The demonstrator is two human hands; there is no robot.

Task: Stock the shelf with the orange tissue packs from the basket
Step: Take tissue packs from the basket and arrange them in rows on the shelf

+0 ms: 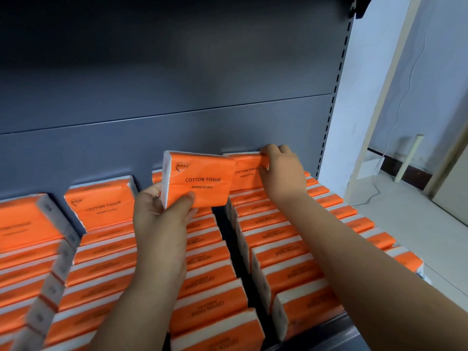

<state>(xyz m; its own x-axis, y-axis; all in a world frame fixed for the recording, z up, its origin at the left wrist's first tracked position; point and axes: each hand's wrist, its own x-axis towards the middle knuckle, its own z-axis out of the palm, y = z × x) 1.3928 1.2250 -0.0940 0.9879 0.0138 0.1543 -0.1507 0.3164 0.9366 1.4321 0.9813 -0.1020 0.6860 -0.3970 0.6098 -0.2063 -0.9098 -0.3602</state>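
The left hand (162, 219) pinches a soft-looking orange plastic-wrapped tissue pack (200, 181) by its lower corner, above the middle row (210, 287); the right hand (281, 171) curls its fingers (268, 149) over a second orange pack (247, 171) at the back of the grey metal shelf (76, 153); likely light, squashy, slick, best held across broad faces; white wall (367, 97) right.

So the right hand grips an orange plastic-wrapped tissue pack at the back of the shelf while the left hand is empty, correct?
No: the head view shows the left hand holding an orange plastic-wrapped tissue pack by its lower corner. The right hand grips the other orange pack as stated.
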